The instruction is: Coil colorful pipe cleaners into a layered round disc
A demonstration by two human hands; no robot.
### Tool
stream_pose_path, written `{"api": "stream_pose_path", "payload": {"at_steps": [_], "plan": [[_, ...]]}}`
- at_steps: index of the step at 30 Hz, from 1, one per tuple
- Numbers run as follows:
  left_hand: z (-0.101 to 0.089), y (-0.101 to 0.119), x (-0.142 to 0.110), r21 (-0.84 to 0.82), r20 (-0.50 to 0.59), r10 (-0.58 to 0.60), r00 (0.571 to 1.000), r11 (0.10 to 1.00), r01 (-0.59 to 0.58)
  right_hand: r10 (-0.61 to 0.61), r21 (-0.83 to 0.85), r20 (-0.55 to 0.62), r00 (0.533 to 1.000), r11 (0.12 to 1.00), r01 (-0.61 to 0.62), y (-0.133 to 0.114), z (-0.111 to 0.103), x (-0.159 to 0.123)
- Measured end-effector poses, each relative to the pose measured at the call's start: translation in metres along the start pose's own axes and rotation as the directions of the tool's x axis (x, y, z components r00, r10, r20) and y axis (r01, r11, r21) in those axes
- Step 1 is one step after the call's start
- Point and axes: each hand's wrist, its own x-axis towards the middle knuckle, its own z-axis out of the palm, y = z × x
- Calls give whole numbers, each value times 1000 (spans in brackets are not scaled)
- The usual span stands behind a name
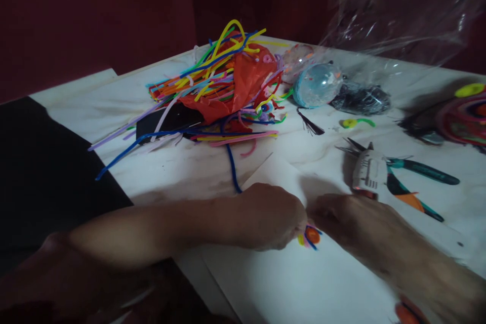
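My left hand (275, 217) is closed, its fingers curled down over the white paper (273, 283). From under it pokes a small pipe-cleaner piece (313, 235) with an orange coil and pink, blue and yellow ends; the left fingers grip it, though their tips are hidden. My right hand (337, 212) comes in from the right with fingers pinched together against the left hand. Whatever lies between the right fingers is hidden. Just beyond that hand lies a white glue gun (370, 169), close to pliers with green handles (429, 171).
A heap of colourful pipe cleaners (212, 81) with red plastic (246, 78) covers the back of the marble-patterned table. Clear plastic balls (318, 84), a black tassel (310, 124) and a yellow-green curl (357, 123) lie right of it. A transparent bag (398, 20) stands behind.
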Motion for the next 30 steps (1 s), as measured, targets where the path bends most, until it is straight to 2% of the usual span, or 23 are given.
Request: {"api": "stream_pose_path", "payload": {"at_steps": [5, 9, 17, 21, 25, 30], "plan": [[10, -2, 2, 88, -94, 110, 989, 991, -102, 44, -37, 136, 990, 999, -39, -4, -7, 2], [19, -4, 6, 152, -131, 126, 983, 983, -105, 67, -66, 192, 979, 996, -55, -6, -10, 3], [22, -3, 5, 185, -176, 142, 974, 977, -109, 23, -60, 193, 981, 998, -12, -4, -10, 7], [23, -3, 6, 169, -200, 135, 970, 980, -101, -28, -35, 156, 987, 999, 33, 0, -8, 7], [20, -3, 9, 121, -170, 103, 980, 989, -83, -77, -24, 133, 988, 996, 81, 3, -5, 7], [18, -1, 10, 137, -141, 85, 986, 988, -66, -102, -32, 123, 987, 994, 107, 5, -4, 8]]}}
